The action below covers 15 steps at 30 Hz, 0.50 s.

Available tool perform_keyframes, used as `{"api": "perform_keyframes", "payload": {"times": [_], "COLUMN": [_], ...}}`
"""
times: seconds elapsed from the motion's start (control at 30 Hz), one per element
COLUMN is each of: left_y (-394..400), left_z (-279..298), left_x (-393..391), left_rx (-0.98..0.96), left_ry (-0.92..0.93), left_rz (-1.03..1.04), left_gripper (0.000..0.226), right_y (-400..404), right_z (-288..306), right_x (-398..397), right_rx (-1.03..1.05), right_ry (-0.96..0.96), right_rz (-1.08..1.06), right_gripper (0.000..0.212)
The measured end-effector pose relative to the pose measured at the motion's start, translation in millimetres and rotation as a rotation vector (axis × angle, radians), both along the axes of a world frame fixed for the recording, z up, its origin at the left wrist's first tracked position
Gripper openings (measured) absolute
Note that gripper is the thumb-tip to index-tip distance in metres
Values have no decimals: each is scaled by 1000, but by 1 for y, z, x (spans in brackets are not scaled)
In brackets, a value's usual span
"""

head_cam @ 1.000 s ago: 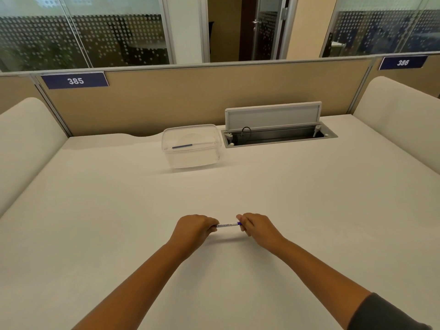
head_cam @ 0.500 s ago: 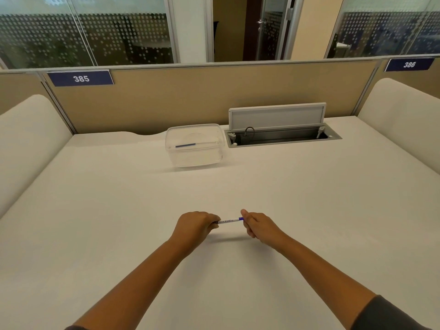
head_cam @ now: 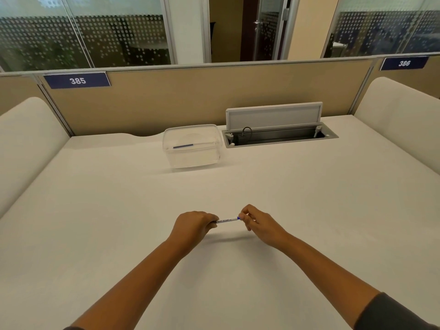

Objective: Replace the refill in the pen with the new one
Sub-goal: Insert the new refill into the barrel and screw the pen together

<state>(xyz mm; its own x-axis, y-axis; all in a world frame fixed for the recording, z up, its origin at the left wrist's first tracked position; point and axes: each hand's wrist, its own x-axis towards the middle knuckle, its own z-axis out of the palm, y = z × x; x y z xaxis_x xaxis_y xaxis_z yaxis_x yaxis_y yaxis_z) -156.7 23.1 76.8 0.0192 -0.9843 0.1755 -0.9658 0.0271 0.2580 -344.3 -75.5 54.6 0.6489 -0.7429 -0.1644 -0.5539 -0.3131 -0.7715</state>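
A thin white pen (head_cam: 226,220) with black lettering and a blue right end is held level just above the white desk (head_cam: 309,198). My left hand (head_cam: 194,226) is closed around its left end. The fingertips of my right hand (head_cam: 258,223) pinch its blue right end. Farther back, a clear plastic box (head_cam: 215,153) holds a slim refill (head_cam: 182,146) with a blue stretch, lying flat inside.
An open cable hatch (head_cam: 278,135) with a raised grey lid sits at the back right of the box. A tan partition (head_cam: 190,96) runs along the desk's far edge. Padded white side panels (head_cam: 402,120) flank the desk.
Both hands with the pen drifted slightly away from me. My right hand shifted from a fuller grasp to a fingertip pinch on the blue end.
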Motion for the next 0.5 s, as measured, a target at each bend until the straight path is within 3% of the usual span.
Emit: {"api": "perform_keyframes", "payload": {"times": [0.13, 0.27, 0.5], "left_y": [-1, -2, -3], "left_z": [2, 2, 1], "left_x": [-2, -4, -2], "left_rx": [-11, -12, -15], "left_ry": [8, 2, 11], "left_rz": [-13, -8, 2], "left_gripper": [14, 14, 13], "right_y": [1, -1, 2], "right_z": [0, 2, 6], "right_x": [1, 4, -1], "right_rx": [-78, -13, -76], "right_ry": [22, 35, 101], "right_rz": [-11, -91, 50], "right_gripper": [34, 45, 27]}}
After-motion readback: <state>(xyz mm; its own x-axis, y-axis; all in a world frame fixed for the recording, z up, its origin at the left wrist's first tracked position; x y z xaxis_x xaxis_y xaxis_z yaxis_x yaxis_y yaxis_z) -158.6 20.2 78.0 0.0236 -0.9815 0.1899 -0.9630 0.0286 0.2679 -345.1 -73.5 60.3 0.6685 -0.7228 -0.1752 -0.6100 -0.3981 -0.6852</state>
